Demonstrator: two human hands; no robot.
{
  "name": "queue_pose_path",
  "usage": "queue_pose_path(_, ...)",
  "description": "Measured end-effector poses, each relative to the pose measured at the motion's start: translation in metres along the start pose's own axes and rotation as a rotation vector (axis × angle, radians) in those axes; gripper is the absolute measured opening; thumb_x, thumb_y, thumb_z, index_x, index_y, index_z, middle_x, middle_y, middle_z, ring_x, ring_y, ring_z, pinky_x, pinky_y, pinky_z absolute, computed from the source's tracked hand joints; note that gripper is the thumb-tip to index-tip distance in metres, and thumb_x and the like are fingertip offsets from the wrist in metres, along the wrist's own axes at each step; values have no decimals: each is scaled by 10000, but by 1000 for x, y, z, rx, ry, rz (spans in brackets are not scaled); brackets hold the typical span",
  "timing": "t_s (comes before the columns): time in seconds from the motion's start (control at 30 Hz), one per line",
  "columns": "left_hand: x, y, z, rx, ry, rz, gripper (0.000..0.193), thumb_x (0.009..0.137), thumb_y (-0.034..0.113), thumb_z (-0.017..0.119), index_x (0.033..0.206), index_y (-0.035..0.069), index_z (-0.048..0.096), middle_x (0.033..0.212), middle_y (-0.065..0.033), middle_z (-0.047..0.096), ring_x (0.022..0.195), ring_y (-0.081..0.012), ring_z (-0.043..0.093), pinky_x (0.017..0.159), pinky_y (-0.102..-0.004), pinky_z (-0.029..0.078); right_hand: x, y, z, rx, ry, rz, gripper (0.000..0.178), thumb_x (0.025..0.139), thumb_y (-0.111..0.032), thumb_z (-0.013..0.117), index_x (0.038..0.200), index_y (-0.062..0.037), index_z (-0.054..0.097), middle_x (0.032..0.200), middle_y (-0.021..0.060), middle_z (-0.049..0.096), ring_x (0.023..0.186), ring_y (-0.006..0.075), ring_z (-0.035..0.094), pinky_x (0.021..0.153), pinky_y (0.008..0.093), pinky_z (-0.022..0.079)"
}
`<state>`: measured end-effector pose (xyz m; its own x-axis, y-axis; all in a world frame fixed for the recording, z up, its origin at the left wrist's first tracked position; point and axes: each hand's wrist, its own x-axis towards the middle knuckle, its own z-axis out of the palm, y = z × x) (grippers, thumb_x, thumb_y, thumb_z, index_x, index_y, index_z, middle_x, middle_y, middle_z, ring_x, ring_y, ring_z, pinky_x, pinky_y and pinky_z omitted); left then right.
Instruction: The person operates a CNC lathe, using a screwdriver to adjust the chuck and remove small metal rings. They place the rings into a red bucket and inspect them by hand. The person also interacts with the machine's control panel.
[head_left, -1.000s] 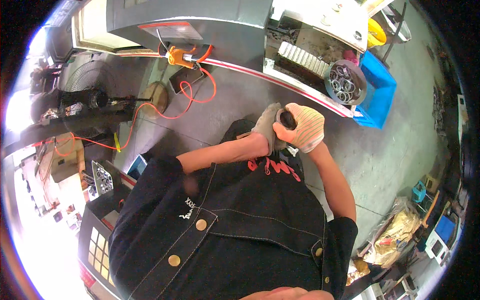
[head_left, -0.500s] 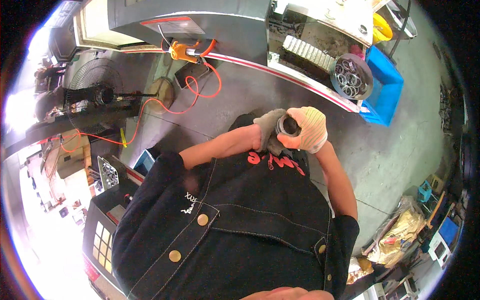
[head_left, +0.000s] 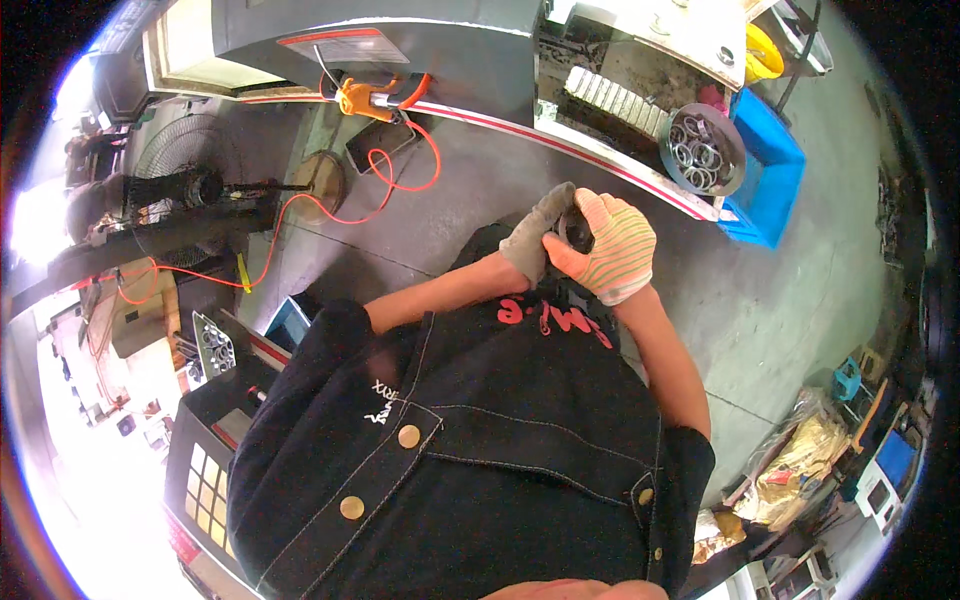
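Note:
In front of my body both gloved hands hold a dark metal ring (head_left: 575, 232) between them. My left hand (head_left: 532, 240), in a grey glove, is closed on the ring's left side with its fingers stretching up along it. On the other side my right hand (head_left: 618, 248), in a pale glove with orange and green stripes, grips it, the thumb across the near side and the fingers over the far side. Much of the ring is hidden by the gloves. Beyond them to the right, a round metal pan (head_left: 703, 150) holds several similar metal rings.
A blue crate (head_left: 772, 170) sits beside the pan, by a machine bed with a row of pale blocks (head_left: 615, 100). An orange air gun (head_left: 357, 98) with a red hose (head_left: 437, 165) hangs on the grey machine. A fan (head_left: 190, 165) stands left; gold wrapping (head_left: 805, 460) lies right.
Both hands have moved slightly up and away from my body with the ring. The ring has turned, so its opening shows less, and the left glove's fingers now point upward.

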<state>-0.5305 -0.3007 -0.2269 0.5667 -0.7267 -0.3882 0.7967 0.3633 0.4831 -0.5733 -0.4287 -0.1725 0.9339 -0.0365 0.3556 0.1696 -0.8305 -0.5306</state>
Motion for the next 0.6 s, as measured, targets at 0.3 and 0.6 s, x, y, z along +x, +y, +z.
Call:
queue_pose_path(0.3, 3, 15, -8, 861, -238, -144, 481, 756, 236, 599, 1198, 149, 431, 1155, -8, 540, 1096, -145, 477, 989, -326, 352, 6, 14, -9, 84, -25, -204, 501, 495, -394, 737, 817, -50, 568, 624, 87, 522, 569, 274, 508, 542, 356, 397)
queue_pose_path(0.6, 2, 2, 12, 216, 193, -449, 357, 901, 366, 335, 1124, 133, 488, 1133, -50, 546, 1039, -168, 509, 938, -320, 383, 2, 27, -6, 118, -102, -323, 521, 556, -440, 716, 867, -54, 553, 648, 84, 522, 590, 272, 519, 533, 372, 397)
